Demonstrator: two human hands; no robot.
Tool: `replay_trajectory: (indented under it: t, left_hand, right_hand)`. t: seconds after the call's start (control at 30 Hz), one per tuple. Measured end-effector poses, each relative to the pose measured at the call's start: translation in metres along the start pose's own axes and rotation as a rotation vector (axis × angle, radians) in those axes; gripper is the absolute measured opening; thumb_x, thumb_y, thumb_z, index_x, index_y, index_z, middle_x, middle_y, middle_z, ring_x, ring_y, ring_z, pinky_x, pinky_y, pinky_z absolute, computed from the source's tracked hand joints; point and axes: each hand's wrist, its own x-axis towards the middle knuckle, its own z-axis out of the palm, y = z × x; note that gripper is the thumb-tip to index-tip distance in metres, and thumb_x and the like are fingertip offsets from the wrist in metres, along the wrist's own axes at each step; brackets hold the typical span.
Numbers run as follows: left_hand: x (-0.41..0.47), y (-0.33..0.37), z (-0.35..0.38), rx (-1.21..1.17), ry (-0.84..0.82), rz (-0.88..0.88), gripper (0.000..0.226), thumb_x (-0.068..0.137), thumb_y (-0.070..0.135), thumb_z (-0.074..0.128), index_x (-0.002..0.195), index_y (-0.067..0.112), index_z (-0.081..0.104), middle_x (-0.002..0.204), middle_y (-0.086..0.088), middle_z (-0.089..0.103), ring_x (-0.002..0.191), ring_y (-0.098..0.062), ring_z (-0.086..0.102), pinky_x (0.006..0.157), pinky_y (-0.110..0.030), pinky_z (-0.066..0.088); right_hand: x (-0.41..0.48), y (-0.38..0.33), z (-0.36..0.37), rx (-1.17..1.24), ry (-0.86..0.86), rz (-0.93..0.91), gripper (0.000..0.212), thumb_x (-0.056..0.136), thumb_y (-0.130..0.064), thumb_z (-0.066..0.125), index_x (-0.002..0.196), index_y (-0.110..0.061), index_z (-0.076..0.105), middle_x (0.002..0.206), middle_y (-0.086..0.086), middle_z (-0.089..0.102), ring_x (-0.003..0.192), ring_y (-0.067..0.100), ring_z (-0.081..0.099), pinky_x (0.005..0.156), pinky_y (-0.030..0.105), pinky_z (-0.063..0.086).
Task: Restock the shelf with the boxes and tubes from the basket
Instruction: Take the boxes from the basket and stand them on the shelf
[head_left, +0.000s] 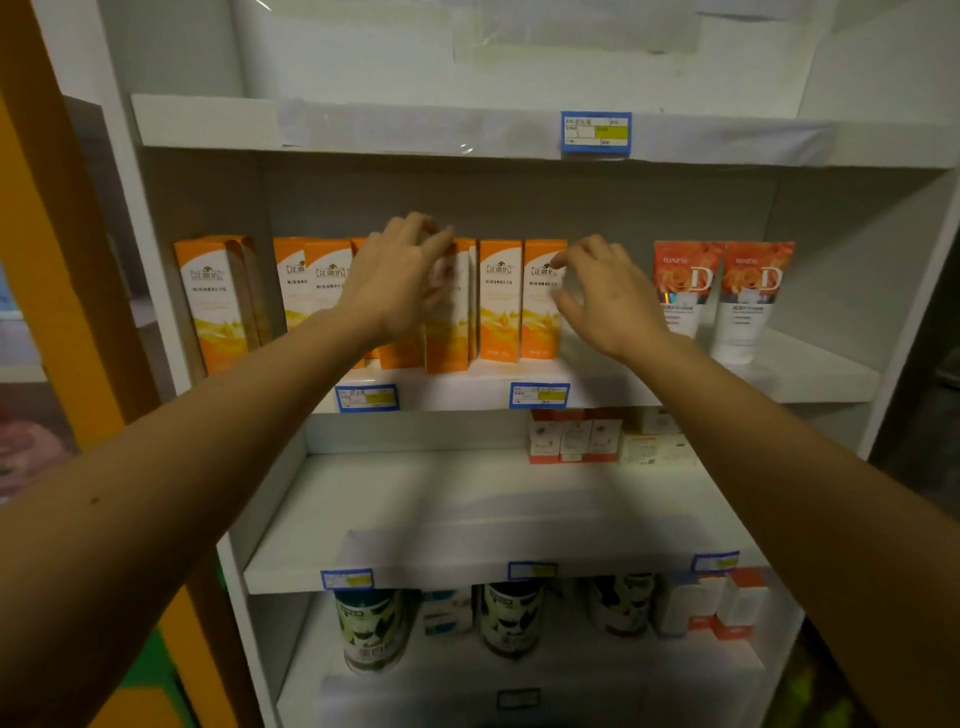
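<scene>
Head view: I observe both arms raised to the white shelf (467, 387). My left hand (400, 275) has its fingers curled over the top of an orange box (451, 312) standing in the row; whether it grips the box I cannot tell. My right hand (608, 296) is spread half open, fingertips touching the rightmost orange box (540, 306), holding nothing. Two red-and-white tubes (722, 296) stand upright further right. The basket is out of view.
</scene>
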Motion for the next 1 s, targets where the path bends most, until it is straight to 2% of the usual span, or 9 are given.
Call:
replay_trajectory:
  t: [0.13, 0.23, 0.3, 0.43, 0.63, 0.73, 0.83, 1.0]
  left_hand:
    - [-0.038, 0.005, 0.008, -0.047, 0.120, 0.068, 0.048, 0.086, 0.019, 0.055, 0.132, 0.010, 0.044, 0.132, -0.015, 0.048, 0.119, -0.032, 0.046, 0.094, -0.041, 0.040]
    - [-0.075, 0.009, 0.029, -0.094, 0.098, 0.115, 0.036, 0.083, 0.017, 0.052, 0.116, 0.004, 0.056, 0.113, -0.019, 0.059, 0.103, -0.037, 0.056, 0.080, -0.043, 0.045]
    - [-0.102, 0.013, 0.048, -0.130, 0.022, 0.128, 0.040, 0.081, 0.026, 0.043, 0.110, 0.004, 0.059, 0.105, -0.019, 0.061, 0.096, -0.037, 0.058, 0.075, -0.042, 0.046]
    - [-0.153, 0.022, 0.093, -0.189, -0.116, 0.082, 0.047, 0.083, 0.038, 0.035, 0.111, 0.008, 0.058, 0.107, -0.014, 0.063, 0.097, -0.033, 0.060, 0.076, -0.039, 0.047]
    - [-0.239, 0.041, 0.174, -0.283, -0.310, 0.025, 0.030, 0.090, 0.029, 0.049, 0.111, 0.009, 0.058, 0.107, -0.012, 0.063, 0.098, -0.031, 0.057, 0.077, -0.038, 0.044]
    - [-0.281, 0.051, 0.214, -0.316, -0.411, 0.009, 0.033, 0.089, 0.033, 0.047, 0.108, 0.008, 0.059, 0.103, -0.013, 0.063, 0.096, -0.033, 0.057, 0.076, -0.039, 0.045]
    - [-0.322, 0.063, 0.246, -0.348, -0.525, -0.033, 0.036, 0.090, 0.036, 0.045, 0.113, 0.011, 0.057, 0.111, -0.011, 0.062, 0.102, -0.030, 0.057, 0.081, -0.037, 0.047]
    - [-0.380, 0.080, 0.289, -0.370, -0.755, -0.117, 0.034, 0.091, 0.033, 0.047, 0.119, 0.015, 0.053, 0.120, -0.007, 0.057, 0.107, -0.024, 0.054, 0.088, -0.034, 0.044]
  right_hand:
    - [-0.031, -0.004, 0.014, 0.056, -0.033, -0.007, 0.035, 0.091, -0.027, 0.051, 0.125, -0.018, 0.050, 0.129, 0.003, 0.048, 0.119, 0.021, 0.046, 0.092, 0.036, 0.045]
    - [-0.066, -0.006, 0.035, 0.090, -0.074, -0.031, 0.030, 0.090, -0.025, 0.051, 0.120, -0.018, 0.053, 0.123, 0.003, 0.052, 0.114, 0.021, 0.048, 0.087, 0.033, 0.043]
    - [-0.093, -0.005, 0.054, 0.091, -0.103, -0.044, 0.028, 0.090, -0.024, 0.051, 0.117, -0.015, 0.055, 0.119, 0.005, 0.054, 0.111, 0.023, 0.050, 0.083, 0.032, 0.043]
    - [-0.150, -0.001, 0.096, 0.111, -0.147, -0.020, 0.026, 0.089, -0.024, 0.052, 0.112, -0.014, 0.058, 0.114, 0.005, 0.058, 0.106, 0.023, 0.053, 0.078, 0.033, 0.045]
    - [-0.250, 0.004, 0.170, 0.182, -0.427, 0.081, 0.026, 0.092, -0.024, 0.050, 0.115, -0.015, 0.056, 0.120, 0.004, 0.055, 0.109, 0.024, 0.051, 0.083, 0.038, 0.048]
    - [-0.303, 0.006, 0.207, 0.149, -0.558, 0.103, 0.029, 0.093, -0.025, 0.048, 0.119, -0.014, 0.055, 0.121, 0.007, 0.055, 0.109, 0.025, 0.052, 0.080, 0.035, 0.045]
    - [-0.352, 0.007, 0.236, 0.179, -0.709, 0.164, 0.031, 0.093, -0.023, 0.048, 0.123, -0.014, 0.052, 0.125, 0.006, 0.054, 0.110, 0.024, 0.052, 0.085, 0.030, 0.043]
    - [-0.420, 0.008, 0.281, 0.178, -0.983, 0.265, 0.038, 0.091, -0.031, 0.053, 0.125, -0.012, 0.051, 0.128, 0.008, 0.054, 0.115, 0.023, 0.052, 0.093, 0.032, 0.042]
